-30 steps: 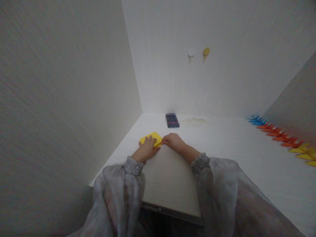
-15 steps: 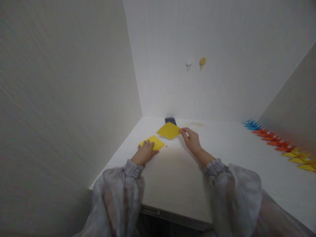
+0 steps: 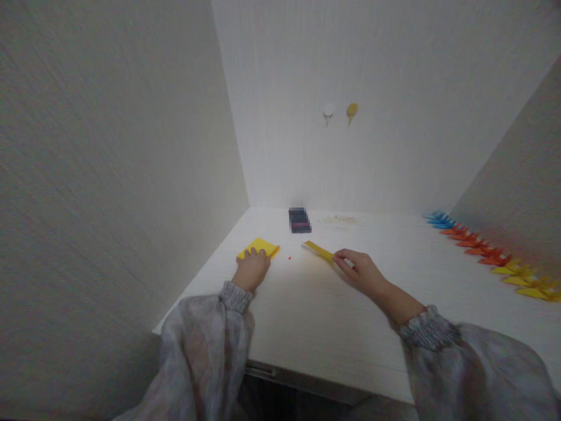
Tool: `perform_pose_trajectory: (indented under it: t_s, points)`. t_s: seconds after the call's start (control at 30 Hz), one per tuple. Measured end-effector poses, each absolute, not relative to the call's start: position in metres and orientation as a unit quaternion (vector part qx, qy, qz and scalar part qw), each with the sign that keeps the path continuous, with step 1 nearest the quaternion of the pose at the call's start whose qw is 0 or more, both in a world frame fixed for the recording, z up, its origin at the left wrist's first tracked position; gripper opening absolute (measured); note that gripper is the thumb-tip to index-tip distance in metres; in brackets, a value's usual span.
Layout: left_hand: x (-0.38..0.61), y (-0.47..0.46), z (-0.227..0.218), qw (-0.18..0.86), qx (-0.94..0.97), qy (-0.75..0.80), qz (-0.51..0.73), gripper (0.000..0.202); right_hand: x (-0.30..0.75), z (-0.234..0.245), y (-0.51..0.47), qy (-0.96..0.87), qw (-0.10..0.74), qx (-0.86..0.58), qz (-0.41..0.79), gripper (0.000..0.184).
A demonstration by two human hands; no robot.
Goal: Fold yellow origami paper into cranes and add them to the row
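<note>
My left hand (image 3: 253,268) lies over the near edge of a small stack of yellow paper (image 3: 262,243) on the table's left. Its fingers are bent onto the top sheet, and the thumb is mostly hidden. Between thumb and fingertips my right hand (image 3: 357,270) pinches one corner of a single yellow paper sheet (image 3: 318,250). That sheet is seen nearly edge-on, tilted and apart from the stack. A tiny orange scrap (image 3: 290,258) lies on the table between the two papers.
On the white table (image 3: 315,327), a dark pixelated object (image 3: 300,221) lies near the back wall. A row of folded paper figures (image 3: 486,251) in blue, orange-red and yellow lines the right side. Two hooks (image 3: 352,110) hang on the back wall. A wall stands at left.
My right hand has moved right and nearer to me with the single sheet, now turned edge-on. My left hand and the stack have shifted slightly left. The dark object is more exposed.
</note>
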State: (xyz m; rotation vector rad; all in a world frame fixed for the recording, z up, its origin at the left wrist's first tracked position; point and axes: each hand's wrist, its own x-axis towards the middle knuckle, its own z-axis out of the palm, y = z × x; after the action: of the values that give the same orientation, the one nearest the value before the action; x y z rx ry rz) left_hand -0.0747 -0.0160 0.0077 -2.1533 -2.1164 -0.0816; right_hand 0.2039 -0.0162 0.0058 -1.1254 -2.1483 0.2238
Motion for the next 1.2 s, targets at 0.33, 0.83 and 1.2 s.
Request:
perform_pose_trajectory:
  t_s: [0.33, 0.83, 1.2]
  points:
    - [-0.073, -0.014, 0.002, 0.065, -0.738, -0.653, -0.158, 0.044, 0.188, 0.004, -0.024, -0.925, 0.206, -0.316, 0.037, 0.023]
    - [0.0, -0.009, 0.015, -0.562, -0.477, -0.552, -0.39, 0.037, 0.193, 0.011, -0.023, -0.83, 0.372, -0.353, 0.218, 0.015]
    - [0.005, -0.005, 0.017, -0.645, -0.435, -0.358, -0.517, 0.046, 0.196, -0.001, -0.008, -0.741, 0.504, -0.375, 0.236, 0.01]
